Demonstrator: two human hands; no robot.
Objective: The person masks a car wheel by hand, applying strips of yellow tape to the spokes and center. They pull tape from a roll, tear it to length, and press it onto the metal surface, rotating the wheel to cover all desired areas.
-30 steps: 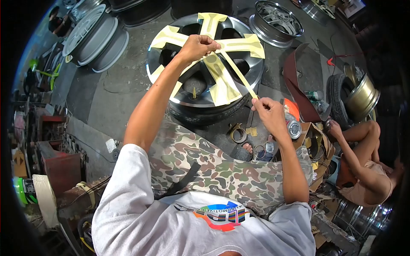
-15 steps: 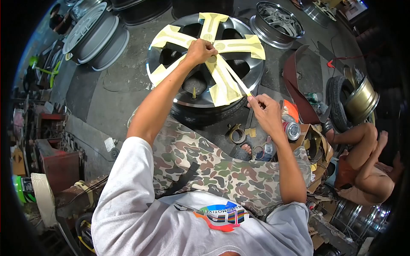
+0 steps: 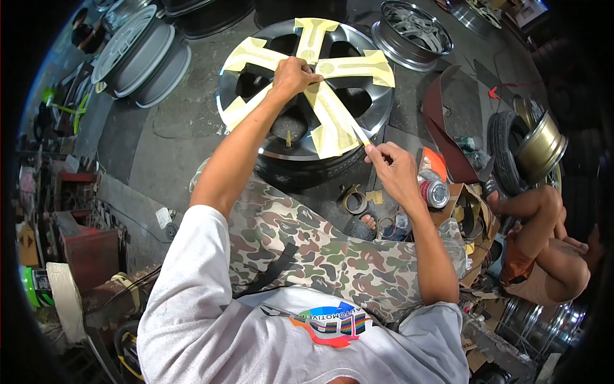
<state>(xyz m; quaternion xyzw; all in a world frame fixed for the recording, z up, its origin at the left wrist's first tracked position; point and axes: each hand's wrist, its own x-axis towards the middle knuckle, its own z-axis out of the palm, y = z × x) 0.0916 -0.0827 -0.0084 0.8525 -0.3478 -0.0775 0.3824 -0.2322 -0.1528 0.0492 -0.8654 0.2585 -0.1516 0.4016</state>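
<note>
A dark alloy wheel (image 3: 382, 102) lies face up in front of me, its spokes covered with pale yellow masking tape (image 3: 338, 132). Near the hub, the bunched fingers of my left hand (image 3: 295, 77) press down at the inner end of a narrow masking tape strip (image 3: 361, 134). The strip runs along the right edge of the lower right spoke. Its outer end is pinched in my right hand (image 3: 395, 168), just off the wheel's lower right edge. A valve stem (image 3: 288, 139) stands up from the wheel's near side.
A tape roll (image 3: 354, 201) and a can (image 3: 434, 193) sit near my right forearm. A curved brown sheet (image 3: 436, 118) stands at the right. More wheels lie around, including a chrome one (image 3: 416, 35) and a gold one (image 3: 540, 150). A seated person's leg (image 3: 537, 208) is at right.
The tape strip has come down closer along the spoke's edge, and my right hand has shifted slightly left. My left hand stays near the hub. The seated person's arm has moved.
</note>
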